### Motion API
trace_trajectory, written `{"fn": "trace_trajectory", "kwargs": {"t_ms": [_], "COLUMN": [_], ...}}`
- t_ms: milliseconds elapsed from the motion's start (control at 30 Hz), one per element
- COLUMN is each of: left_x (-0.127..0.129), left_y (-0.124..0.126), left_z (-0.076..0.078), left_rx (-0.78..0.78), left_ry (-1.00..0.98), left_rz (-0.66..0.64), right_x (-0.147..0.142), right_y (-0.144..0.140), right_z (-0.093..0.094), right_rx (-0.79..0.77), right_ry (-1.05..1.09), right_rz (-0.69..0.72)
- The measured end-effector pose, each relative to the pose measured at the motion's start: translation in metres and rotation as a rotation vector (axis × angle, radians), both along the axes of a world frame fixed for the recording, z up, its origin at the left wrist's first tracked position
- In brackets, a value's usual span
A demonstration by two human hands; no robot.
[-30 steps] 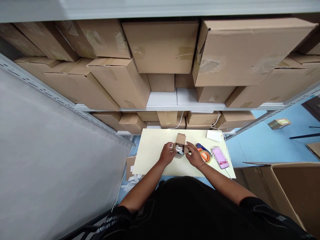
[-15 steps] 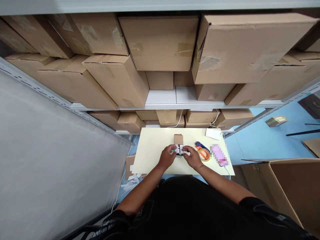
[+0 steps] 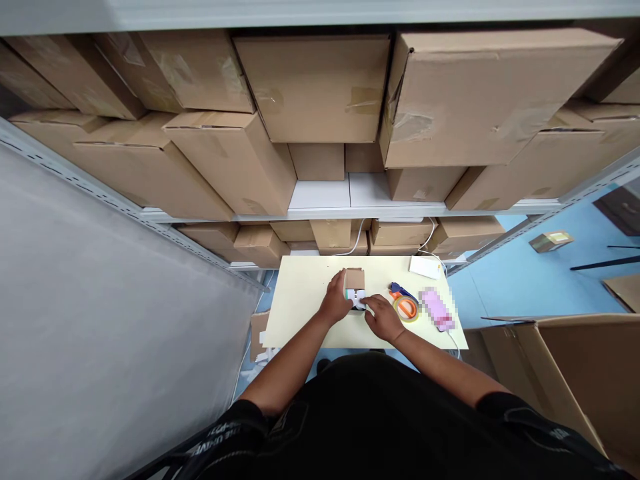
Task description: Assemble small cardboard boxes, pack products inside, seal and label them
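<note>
A small cardboard box (image 3: 355, 279) stands on the pale yellow table with its lid flap raised at the far side. White pieces (image 3: 356, 294) show inside it, too small to name. My left hand (image 3: 336, 300) lies along the box's left side, fingers stretched out and the thumb near its front corner. From the right, my right hand (image 3: 384, 319) reaches over the box's edge. Its index finger is extended onto the white contents, while the other fingers are partly hidden.
Right of the box on the table (image 3: 305, 303) lie a tape roll (image 3: 406, 309), a blue-and-orange tool (image 3: 400, 289), a pink blurred item (image 3: 437, 308) and a white box (image 3: 425, 267). Shelves with cardboard boxes (image 3: 320, 93) rise beyond. A large open carton (image 3: 530, 360) stands at right.
My left hand has moved from the white contents to the box's left side, its fingers now straightened. My right hand has shifted slightly, its index finger still at the contents.
</note>
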State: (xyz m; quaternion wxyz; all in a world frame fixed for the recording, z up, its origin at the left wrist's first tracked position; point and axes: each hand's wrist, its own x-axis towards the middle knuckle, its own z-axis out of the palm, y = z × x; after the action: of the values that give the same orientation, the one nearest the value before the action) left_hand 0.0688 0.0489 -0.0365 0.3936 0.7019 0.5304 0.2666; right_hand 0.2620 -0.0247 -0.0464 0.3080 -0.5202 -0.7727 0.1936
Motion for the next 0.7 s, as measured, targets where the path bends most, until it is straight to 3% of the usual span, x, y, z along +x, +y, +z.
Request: {"fn": "trace_trajectory", "kwargs": {"t_ms": [133, 333, 500, 700], "left_x": [0.001, -0.005, -0.014, -0.018], "left_y": [0.011, 0.006, -0.016, -0.032], "left_z": [0.007, 0.022, 0.027, 0.015], "left_rx": [-0.117, -0.041, 0.015, 0.056], "left_ry": [-0.142, -0.290, -0.205, -0.088], "left_rz": [-0.015, 0.014, -0.074, -0.077], "right_x": [0.002, 0.004, 0.004, 0.002], "right_y": [0.000, 0.000, -0.003, -0.005], "right_z": [0.001, -0.002, -0.004, -0.001], "right_rx": [-0.035, -0.082, -0.132, -0.156], "right_ry": [0.024, 0.085, 0.184, 0.282], "right_rz": [-0.002, -0.040, -0.156, -0.238]}}
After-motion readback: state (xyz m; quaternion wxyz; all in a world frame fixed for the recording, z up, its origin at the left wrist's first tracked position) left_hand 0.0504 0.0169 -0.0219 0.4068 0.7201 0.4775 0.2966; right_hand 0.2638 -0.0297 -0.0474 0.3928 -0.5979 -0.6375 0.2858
